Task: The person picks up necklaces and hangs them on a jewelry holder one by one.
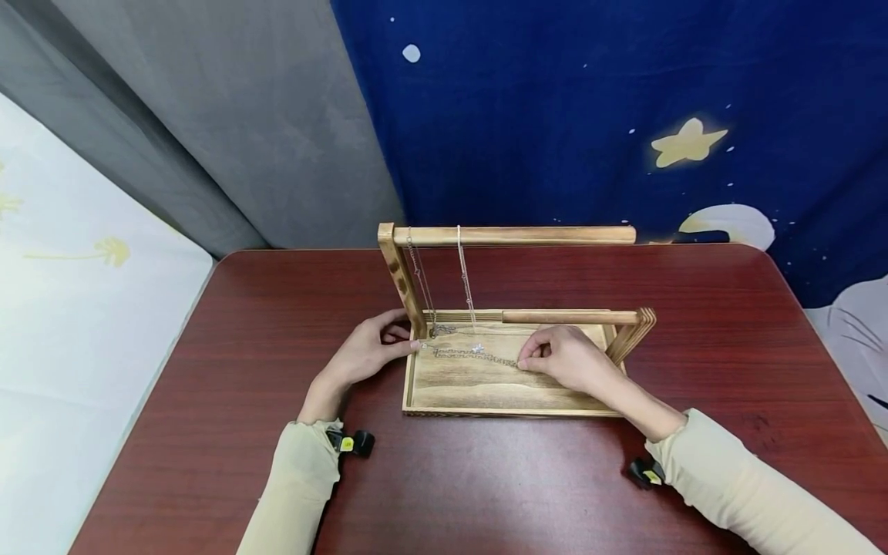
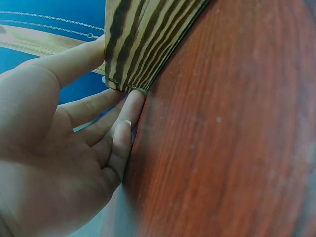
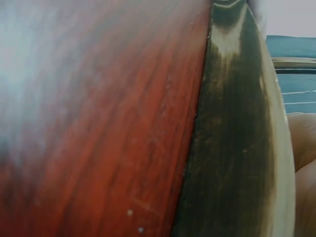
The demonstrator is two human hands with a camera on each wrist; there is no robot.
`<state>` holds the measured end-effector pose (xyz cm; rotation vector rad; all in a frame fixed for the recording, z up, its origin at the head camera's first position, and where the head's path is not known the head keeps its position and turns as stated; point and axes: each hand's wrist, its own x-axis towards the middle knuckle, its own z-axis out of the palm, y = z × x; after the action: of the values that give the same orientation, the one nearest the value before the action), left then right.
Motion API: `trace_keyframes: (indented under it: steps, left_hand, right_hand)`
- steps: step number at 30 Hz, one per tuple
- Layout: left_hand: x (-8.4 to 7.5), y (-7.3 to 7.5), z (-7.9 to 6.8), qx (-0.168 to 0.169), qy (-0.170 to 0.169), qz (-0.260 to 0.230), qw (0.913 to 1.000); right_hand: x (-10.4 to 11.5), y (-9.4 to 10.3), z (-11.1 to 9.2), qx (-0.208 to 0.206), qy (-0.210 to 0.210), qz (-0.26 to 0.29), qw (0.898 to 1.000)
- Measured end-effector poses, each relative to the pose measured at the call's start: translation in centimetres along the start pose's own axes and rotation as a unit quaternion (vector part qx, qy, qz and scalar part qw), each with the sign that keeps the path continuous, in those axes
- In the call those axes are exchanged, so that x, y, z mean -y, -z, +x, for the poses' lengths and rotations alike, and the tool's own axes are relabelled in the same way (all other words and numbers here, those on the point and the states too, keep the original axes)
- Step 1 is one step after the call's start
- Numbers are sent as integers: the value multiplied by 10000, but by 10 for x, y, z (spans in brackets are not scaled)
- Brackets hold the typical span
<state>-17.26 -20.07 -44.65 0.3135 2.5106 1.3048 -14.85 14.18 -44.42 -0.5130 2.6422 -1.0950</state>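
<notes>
A wooden jewelry stand (image 1: 444, 411) has a tray base, a tall rear bar and a shorter front bar. My left hand (image 1: 368, 348) grips its left side; in the left wrist view the thumb reaches over the wall and fingertips (image 2: 133, 101) touch the dark-striped wood. Over the tray, my right hand (image 1: 565, 358) pinches the end of a thin chain necklace (image 1: 461, 354), which stretches left toward the left thumb. Two necklaces hang from the rear bar: a silver one (image 1: 419, 270) near the post and another (image 1: 466, 277) with a small pale pendant (image 1: 477, 348).
The stand sits on a reddish-brown table (image 1: 520, 478). Its tall post (image 1: 402, 285) rises at the left, and the shorter bar (image 1: 569, 317) extends above the tray from the right. Behind the table hang a grey curtain (image 1: 243, 116) and a blue curtain (image 1: 527, 116).
</notes>
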Motion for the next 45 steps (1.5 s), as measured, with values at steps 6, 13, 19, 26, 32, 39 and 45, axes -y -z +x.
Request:
trace_keyframes:
  steps: [6,13,19,26,32,39,45]
  left_hand:
    - [0,0,0,17,-28,4,10000]
    - [0,0,1,18,-88,-26,10000]
    - [0,0,2,20,-2,-19,10000]
    - [0,0,2,14,-33,-51,10000]
    - [-1,0,1,0,30,-41,10000]
    - [0,0,0,-2,-9,-80,10000]
    - [1,0,0,-13,34,-114,9999]
  right_hand:
    - [3,3,-4,32,-44,446,9990]
    - [6,6,-6,0,104,538,9985]
    - [7,7,-7,126,117,588,9981]
    - [10,9,-9,420,-9,1345,9900]
    - [11,11,-11,853,-217,2783,9565]
    - [14,15,-15,974,-366,3287,9387]
    - [20,14,-17,755,-498,3085,9469]
